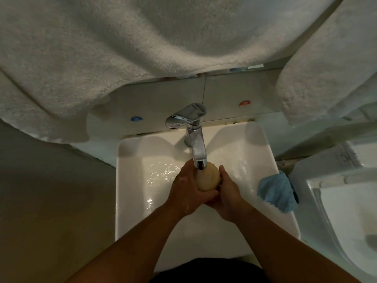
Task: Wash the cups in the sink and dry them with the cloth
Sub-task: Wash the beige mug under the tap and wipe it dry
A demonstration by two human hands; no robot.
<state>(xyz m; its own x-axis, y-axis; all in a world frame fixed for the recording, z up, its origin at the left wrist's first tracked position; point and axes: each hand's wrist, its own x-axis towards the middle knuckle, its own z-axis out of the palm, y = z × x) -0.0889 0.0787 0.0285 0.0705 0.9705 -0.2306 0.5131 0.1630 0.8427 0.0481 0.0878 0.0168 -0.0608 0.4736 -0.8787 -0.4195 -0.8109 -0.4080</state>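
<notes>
Forearms reached in from the bottom of the view and met over the white sink (130,201), both hands clasped around one pale, cream-coloured cup (208,178). The left hand (186,193) wrapped it from the left, thumb curled across its lower end, and the right hand (226,196) gripped it from the right, fingers folded round its underside. The cup sat directly under the spout of the chrome tap (196,144), held above the basin and clear of its floor. Whether its mouth faced up or away could not be told.

By my reading, this was the washing step: water glinted on the basin floor to the left of the hands, though the stream itself was hidden behind the spout. No other cup was in view.

Just to the right, a blue cloth (277,193) lay draped over the sink's right rim, near the right hand. Drying would call for one hand to let go and take it while the other kept the wet cup.

Farthest off, white towels (122,48) hung above the tap.
</notes>
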